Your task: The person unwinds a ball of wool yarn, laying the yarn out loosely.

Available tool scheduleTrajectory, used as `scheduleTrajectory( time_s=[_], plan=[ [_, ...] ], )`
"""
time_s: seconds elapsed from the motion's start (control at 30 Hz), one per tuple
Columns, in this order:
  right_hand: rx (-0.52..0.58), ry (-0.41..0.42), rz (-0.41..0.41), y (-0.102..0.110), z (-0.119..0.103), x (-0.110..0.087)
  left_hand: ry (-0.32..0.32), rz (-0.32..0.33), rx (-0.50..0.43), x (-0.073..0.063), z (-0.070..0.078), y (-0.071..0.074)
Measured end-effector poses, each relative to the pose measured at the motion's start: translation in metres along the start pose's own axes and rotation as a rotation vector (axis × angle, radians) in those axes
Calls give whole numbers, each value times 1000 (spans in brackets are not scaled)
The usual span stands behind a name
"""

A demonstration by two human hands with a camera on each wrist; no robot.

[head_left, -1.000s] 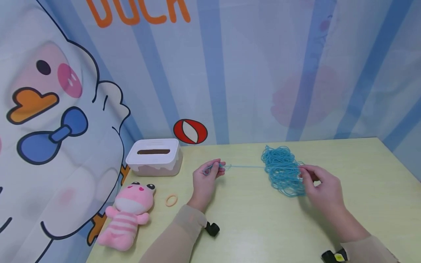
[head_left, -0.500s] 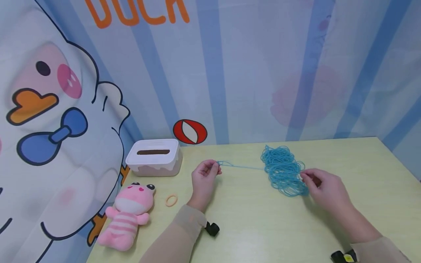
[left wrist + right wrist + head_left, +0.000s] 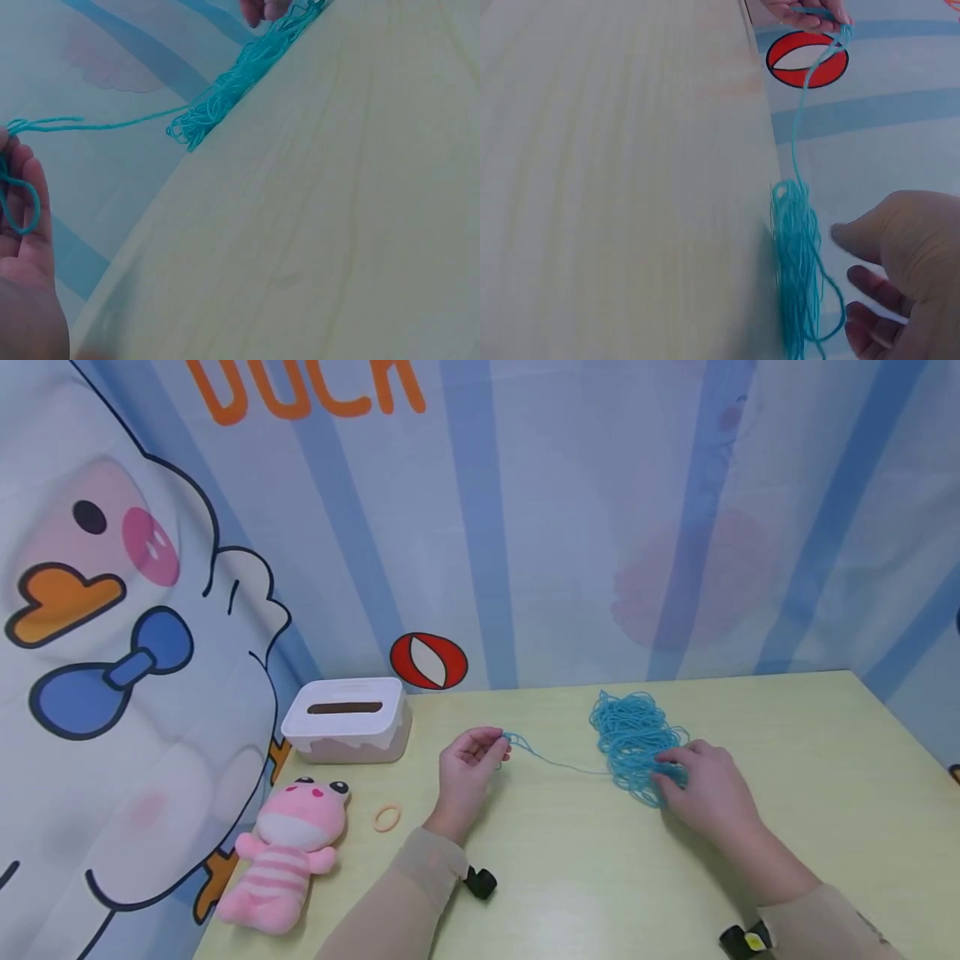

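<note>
A loose heap of turquoise yarn (image 3: 632, 731) lies on the table, right of centre in the head view. From it a single strand (image 3: 127, 124) runs slack across to my left hand (image 3: 463, 777), which pinches it between thumb and fingers. A small loop of yarn (image 3: 34, 217) hangs over that hand's fingers in the left wrist view. My right hand (image 3: 712, 789) is at the heap's right side, thumb and fingers apart. In the right wrist view the right hand (image 3: 911, 270) is beside the yarn heap (image 3: 791, 262), with no yarn between its fingers.
On the pale wooden table (image 3: 570, 877), a white lidded box (image 3: 347, 720) with a slot stands at the back left. Nearer lie a pink striped plush toy (image 3: 283, 856) and a small tan ring (image 3: 387, 817). A duck-print curtain (image 3: 555, 527) hangs behind.
The right hand has let go of the strand and moved left over the heap's edge, its fingers spreading. The strand has gone from taut to sagging; the left hand has hardly moved.
</note>
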State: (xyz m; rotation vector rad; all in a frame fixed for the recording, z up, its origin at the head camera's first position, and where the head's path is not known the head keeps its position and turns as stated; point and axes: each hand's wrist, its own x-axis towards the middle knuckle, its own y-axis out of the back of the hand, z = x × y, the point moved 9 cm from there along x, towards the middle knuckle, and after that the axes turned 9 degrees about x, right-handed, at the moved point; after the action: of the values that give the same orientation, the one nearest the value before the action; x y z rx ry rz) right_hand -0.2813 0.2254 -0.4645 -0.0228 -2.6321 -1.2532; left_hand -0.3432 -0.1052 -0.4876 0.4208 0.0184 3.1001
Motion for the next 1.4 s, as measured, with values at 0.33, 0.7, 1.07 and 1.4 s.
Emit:
scheduleTrajectory(
  time_s=[0.33,0.7,1.07,1.4],
  plan=[
    [173,196,-61,-54,-86,22,3,-45,29,-1,3,0],
    [171,84,-182,-96,-98,42,-9,-75,51,-2,1,-6],
    [172,109,-53,-71,-95,32,12,-13,-2,0,-1,-1],
    [206,81,24,-38,-76,19,-71,54,-34,1,7,4]
  ],
)
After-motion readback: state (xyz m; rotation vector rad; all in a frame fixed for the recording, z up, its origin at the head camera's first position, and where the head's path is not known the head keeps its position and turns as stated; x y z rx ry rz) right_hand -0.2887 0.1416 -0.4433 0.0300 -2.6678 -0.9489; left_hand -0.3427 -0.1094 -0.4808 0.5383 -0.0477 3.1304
